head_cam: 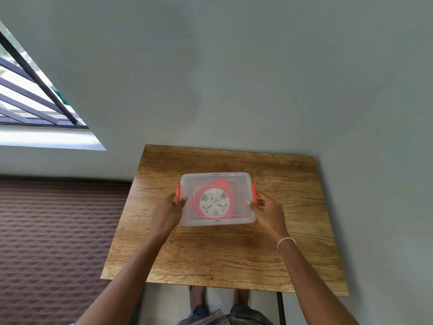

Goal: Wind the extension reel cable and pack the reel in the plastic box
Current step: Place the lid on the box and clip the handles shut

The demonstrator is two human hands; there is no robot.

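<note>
A clear plastic box (234,179) with its lid on stands in the middle of the wooden table (222,254). Through the lid I see the red extension reel (214,202) with its white round socket face lying inside. Orange clip handles sit on the box's left side (178,192) and right side (254,192). My left hand (169,211) holds the box's left end at the clip, thumb on the lid's edge. My right hand (267,207) holds the right end at the other clip, fingers curled around the rim.
The table stands against a grey wall (234,78). To the left lies a brown patterned mattress (54,231) below a barred window (30,97). My feet (218,296) show under the table's near edge.
</note>
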